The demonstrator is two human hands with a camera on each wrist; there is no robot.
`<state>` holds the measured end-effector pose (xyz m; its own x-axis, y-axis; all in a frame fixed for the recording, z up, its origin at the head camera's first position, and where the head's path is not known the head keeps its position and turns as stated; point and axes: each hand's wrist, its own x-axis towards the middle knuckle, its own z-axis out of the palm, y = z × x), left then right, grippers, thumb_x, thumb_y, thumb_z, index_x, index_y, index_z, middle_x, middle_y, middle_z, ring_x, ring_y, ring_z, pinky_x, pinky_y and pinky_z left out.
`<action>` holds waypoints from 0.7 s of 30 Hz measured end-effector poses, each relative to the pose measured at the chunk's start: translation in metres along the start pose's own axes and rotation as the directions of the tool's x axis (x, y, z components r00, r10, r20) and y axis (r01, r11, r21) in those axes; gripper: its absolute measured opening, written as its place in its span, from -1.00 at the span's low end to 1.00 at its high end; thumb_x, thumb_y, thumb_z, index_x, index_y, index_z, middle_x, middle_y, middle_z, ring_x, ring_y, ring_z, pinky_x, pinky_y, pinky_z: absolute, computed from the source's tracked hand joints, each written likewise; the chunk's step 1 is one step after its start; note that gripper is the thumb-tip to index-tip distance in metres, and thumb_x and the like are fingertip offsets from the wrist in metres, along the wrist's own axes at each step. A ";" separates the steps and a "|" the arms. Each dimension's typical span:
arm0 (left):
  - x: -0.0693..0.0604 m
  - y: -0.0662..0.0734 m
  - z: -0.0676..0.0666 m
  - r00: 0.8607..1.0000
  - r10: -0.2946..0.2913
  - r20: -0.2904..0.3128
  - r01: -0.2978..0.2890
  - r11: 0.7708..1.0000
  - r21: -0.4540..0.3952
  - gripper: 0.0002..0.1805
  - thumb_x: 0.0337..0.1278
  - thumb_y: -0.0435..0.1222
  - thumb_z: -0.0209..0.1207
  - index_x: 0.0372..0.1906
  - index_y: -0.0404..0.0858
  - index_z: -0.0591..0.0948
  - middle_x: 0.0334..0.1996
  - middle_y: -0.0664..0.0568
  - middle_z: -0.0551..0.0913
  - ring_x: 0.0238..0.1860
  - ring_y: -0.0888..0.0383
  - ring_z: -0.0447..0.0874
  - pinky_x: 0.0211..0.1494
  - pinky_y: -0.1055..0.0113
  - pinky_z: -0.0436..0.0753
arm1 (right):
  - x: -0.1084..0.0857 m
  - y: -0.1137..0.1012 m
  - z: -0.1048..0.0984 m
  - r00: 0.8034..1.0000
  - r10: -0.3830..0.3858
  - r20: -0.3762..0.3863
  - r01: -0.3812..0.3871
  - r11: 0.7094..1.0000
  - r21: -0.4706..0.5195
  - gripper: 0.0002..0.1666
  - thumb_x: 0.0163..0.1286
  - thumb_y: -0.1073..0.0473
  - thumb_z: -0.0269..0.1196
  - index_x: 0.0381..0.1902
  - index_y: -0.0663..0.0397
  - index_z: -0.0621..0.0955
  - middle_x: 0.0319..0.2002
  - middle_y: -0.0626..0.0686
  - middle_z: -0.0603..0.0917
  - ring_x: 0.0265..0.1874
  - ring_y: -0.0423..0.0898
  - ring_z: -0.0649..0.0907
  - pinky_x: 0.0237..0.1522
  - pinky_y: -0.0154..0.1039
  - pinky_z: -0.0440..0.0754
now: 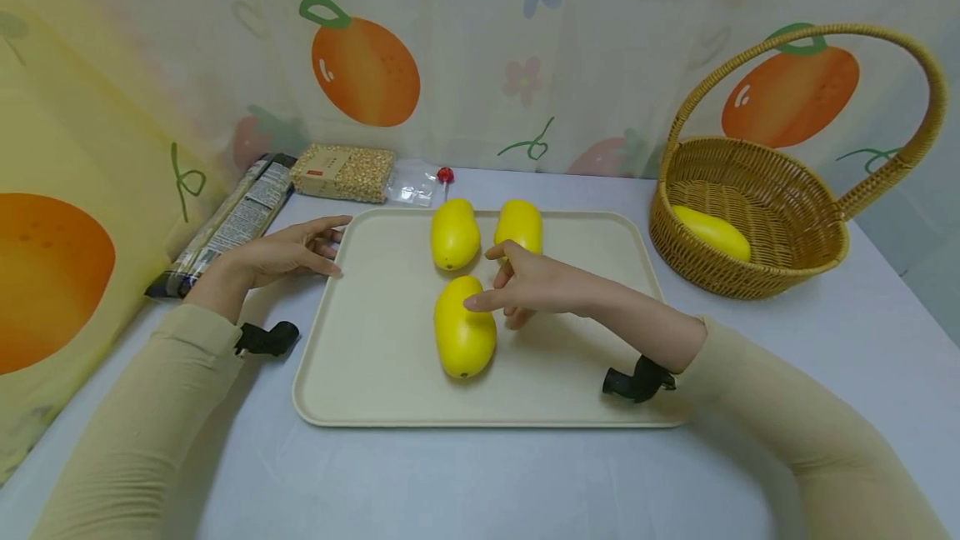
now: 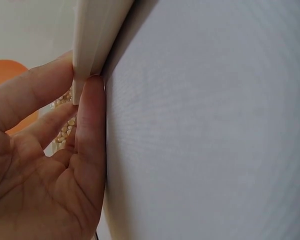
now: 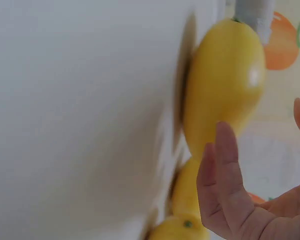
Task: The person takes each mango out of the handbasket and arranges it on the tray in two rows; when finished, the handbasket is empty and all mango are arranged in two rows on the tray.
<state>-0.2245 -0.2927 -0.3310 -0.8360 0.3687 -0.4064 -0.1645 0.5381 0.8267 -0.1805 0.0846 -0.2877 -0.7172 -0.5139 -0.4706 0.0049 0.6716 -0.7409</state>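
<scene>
Three yellow oval fruits lie on the beige tray [image 1: 375, 323]: a near fruit [image 1: 465, 348], a far left fruit [image 1: 454, 233] and a far right fruit [image 1: 521, 222]. My right hand [image 1: 536, 283] hovers among them, its thumb over the near fruit and its index finger in front of the far right one. In the right wrist view the thumb stands away from the other fingers, with nothing gripped; whether a fingertip touches fruit is unclear. At the tray's left rim, my left hand [image 1: 273, 258] pinches the edge, fingers on both sides of the rim [image 2: 97, 35].
A wicker basket [image 1: 750, 273] with a tall handle stands at the right, a yellow fruit [image 1: 712, 232] inside. Behind the tray lie a pack of kernels [image 1: 345, 173], a dark long packet [image 1: 232, 219] and a red lollipop [image 1: 446, 176]. A printed curtain hangs behind the table.
</scene>
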 end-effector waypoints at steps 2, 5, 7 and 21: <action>0.000 0.000 0.000 1.000 0.005 0.001 -0.005 1.000 0.003 0.02 0.18 -0.36 0.27 0.60 -0.13 -0.11 0.30 -0.12 0.12 0.04 0.18 0.29 0.00 0.47 0.50 | -0.004 0.001 -0.006 1.000 -0.011 -0.008 0.011 1.000 -0.006 0.11 0.21 -0.23 0.37 0.51 -0.05 0.05 0.04 0.09 0.45 -0.26 -0.02 0.72 -0.07 -0.22 0.71; 0.000 -0.001 0.000 1.000 0.006 -0.002 -0.006 1.000 0.001 0.03 0.18 -0.37 0.27 0.60 -0.13 -0.11 0.29 -0.11 0.12 0.04 0.19 0.29 0.00 0.48 0.50 | -0.012 0.000 -0.015 0.999 -0.030 -0.019 0.029 0.999 -0.035 0.05 0.25 -0.24 0.33 0.50 -0.07 0.08 0.15 0.10 0.42 -0.21 0.03 0.75 0.05 -0.17 0.67; 0.001 -0.001 0.000 1.000 0.004 -0.004 -0.004 1.000 0.001 0.03 0.17 -0.37 0.27 0.60 -0.13 -0.11 0.29 -0.10 0.12 0.03 0.19 0.29 0.00 0.48 0.50 | -0.017 -0.001 -0.021 0.998 -0.047 -0.030 0.046 0.998 -0.050 0.00 0.27 -0.23 0.31 0.49 -0.07 0.11 0.21 0.11 0.40 -0.18 0.04 0.75 0.08 -0.14 0.65; 0.001 -0.003 -0.001 1.000 0.005 0.003 -0.005 1.000 0.004 0.01 0.19 -0.35 0.27 0.60 -0.10 -0.09 0.31 -0.12 0.11 0.08 0.15 0.28 0.02 0.46 0.50 | -0.057 0.001 -0.075 0.950 -0.226 -0.213 0.231 0.973 -0.003 -0.30 0.41 0.00 0.23 0.42 0.00 0.27 0.24 0.18 0.40 0.07 0.03 0.61 0.05 -0.14 0.69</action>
<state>-0.2253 -0.2948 -0.3335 -0.8354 0.3734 -0.4032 -0.1584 0.5389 0.8273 -0.1923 0.1544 -0.2255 -0.8314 -0.5265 -0.1776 -0.1626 0.5361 -0.8284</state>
